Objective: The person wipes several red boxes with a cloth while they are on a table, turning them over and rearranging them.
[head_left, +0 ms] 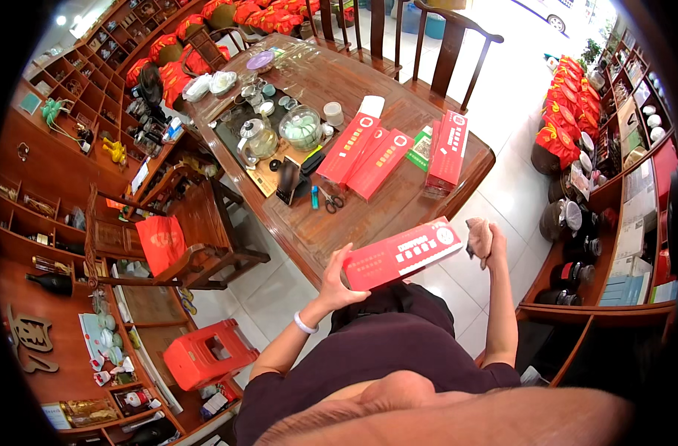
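Note:
My left hand (338,281) grips one end of a long red and white cardboard box (403,251), tilted in front of my body near the table's edge. The box bears printed writing. A bunched pinkish-brown cloth (480,240) is in my right hand (498,245), just off the far end of that box. Beyond it on the wooden table (316,234), more red boxes lie at the right (448,149) and in the middle (379,164). A pair of scissors (333,200) and a blue lighter (315,197) lie near the middle boxes.
A glass teapot (258,139) and a lidded glass bowl (300,128) stand on the tea tray. Wooden chairs (450,50) line the far side. At the left are an armchair (188,234) and a red plastic stool (208,354). Shelves (595,309) stand at the right.

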`<state>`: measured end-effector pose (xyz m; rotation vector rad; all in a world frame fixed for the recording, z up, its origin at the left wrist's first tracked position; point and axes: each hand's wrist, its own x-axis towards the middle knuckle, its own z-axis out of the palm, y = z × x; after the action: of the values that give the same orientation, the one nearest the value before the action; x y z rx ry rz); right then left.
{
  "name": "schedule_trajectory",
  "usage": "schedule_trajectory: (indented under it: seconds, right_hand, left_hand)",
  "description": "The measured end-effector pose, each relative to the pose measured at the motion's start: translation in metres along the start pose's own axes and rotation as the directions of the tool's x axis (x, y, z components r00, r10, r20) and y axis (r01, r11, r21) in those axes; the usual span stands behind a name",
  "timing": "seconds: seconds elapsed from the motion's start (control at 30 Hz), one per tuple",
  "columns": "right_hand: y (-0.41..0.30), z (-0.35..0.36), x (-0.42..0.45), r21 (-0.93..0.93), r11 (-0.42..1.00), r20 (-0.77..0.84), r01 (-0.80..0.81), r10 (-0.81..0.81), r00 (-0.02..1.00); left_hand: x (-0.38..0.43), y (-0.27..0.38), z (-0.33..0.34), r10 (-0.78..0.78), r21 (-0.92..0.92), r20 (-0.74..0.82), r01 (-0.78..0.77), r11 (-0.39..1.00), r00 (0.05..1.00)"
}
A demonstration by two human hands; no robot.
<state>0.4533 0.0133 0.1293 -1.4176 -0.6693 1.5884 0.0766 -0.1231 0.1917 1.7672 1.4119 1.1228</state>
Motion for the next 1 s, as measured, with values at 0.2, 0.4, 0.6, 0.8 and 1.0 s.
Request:
schedule_trajectory:
  seconds: [0.2,0.4,0.6,0.8,1.0]
  right_hand:
    - [0.035,0.081,-0.038,0.520,0.853,0.141,-0.037,-0.043,0.989]
    - [0.074,0.164,-0.087,0.272,0.962,0.280,0.039,-0.118,0.953]
    - [0.052,0.169,-0.080,0.357,0.934,0.164,-0.025,-0.037,0.986]
    - [0.027,0.115,-0.020,0.585,0.811,0.109,0.008,-0.088,0.990]
    - [0.076,0.147,-0.049,0.481,0.778,0.394,-0.405,0.221,0.892]
  left_hand:
    - [0.012,-0.003,0.029,-0.090,-0.093,-0.142,0.077,0.993,0.986]
    - [0.033,-0.017,0.059,-0.289,-0.421,-0.204,0.183,0.889,0.936]
    - [0.038,-0.015,0.057,-0.361,-0.536,-0.173,0.220,0.815,0.916]
    - [0.030,-0.003,0.036,-0.364,-0.860,0.318,0.428,0.279,0.875]
    - [0.035,0.008,0.045,-0.206,-0.811,0.567,0.584,0.029,0.798]
